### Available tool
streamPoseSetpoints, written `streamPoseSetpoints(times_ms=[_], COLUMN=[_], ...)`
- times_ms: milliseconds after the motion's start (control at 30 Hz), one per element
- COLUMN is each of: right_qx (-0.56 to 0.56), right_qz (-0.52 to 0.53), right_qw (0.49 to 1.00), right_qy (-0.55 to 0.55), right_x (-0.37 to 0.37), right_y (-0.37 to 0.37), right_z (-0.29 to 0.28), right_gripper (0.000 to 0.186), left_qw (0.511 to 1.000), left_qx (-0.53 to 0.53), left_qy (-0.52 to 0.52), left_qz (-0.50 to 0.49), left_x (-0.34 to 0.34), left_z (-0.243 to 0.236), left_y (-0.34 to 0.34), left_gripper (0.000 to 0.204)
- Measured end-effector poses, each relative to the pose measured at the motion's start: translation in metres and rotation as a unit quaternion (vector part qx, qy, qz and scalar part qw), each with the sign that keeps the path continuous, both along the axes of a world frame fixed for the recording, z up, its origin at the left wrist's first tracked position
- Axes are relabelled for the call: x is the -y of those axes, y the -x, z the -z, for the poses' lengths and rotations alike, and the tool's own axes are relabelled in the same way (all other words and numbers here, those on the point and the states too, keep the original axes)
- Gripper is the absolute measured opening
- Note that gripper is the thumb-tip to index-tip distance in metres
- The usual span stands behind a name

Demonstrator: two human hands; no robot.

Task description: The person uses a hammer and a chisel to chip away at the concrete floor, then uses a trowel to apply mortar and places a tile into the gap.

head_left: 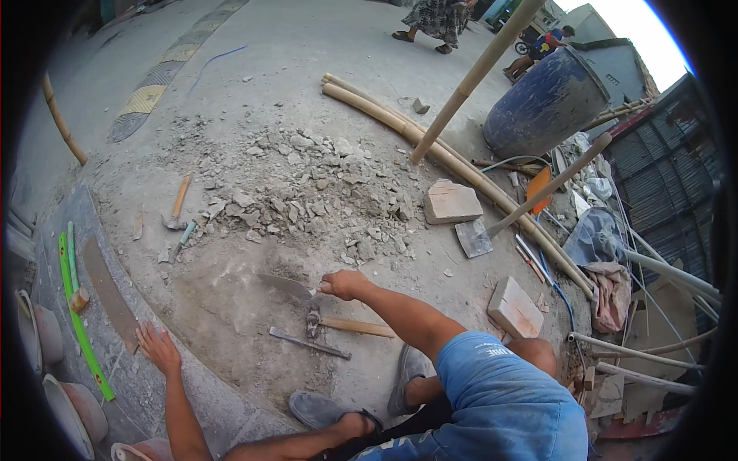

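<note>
My right hand [344,284] is wrapped round the handle of a trowel [283,286], whose pointed blade lies low over dusty, broken ground to its left. My left hand [158,349] rests with fingers spread on the grey slab [215,407], by the lower end of a long brown strip [110,288]. Just below the trowel is a hammer [357,327] with a wooden handle, and a flat metal chisel [311,343] lies beside it. A bright green spirit level [81,326] lies on the slab, left of my left hand.
Rubble [307,184] is heaped ahead. Another hammer [181,201] lies farther left. Rightward are a pale block [452,202], a shovel [473,238], bamboo poles [430,150] and a blue drum [546,104]. Pots [75,415] line the left edge. A person [438,19] walks at the back.
</note>
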State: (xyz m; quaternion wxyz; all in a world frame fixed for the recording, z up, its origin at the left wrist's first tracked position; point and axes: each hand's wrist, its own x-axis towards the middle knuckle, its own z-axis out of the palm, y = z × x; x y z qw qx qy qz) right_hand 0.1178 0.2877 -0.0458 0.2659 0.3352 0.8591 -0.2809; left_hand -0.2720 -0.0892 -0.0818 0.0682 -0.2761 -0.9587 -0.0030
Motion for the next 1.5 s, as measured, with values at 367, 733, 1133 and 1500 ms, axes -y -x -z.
streamPoseSetpoints(times_ms=[367,733,1133,1500], right_qx=[-0.036,-0.126,-0.064,-0.143], right_qz=[0.032,0.165,0.064,0.125], right_qw=[0.997,0.960,0.951,0.935], right_qy=[0.060,0.191,0.295,0.301], right_x=[0.076,0.149,0.212,0.248], right_y=[0.049,0.172,0.117,0.116], right_z=[-0.034,0.016,0.029,0.020], right_gripper=[0.056,0.051,0.053,0.044], left_qw=[0.976,0.978,0.981,0.985], left_qx=[0.049,0.169,0.190,0.174], left_qy=[-0.202,0.050,0.011,-0.004], left_qz=[0.063,0.107,0.021,-0.020], left_x=[-0.013,0.011,0.042,0.068], left_z=[-0.029,-0.053,-0.070,-0.079], left_y=[-0.038,-0.154,-0.156,-0.158], left_gripper=[0.047,0.072,0.061,0.060])
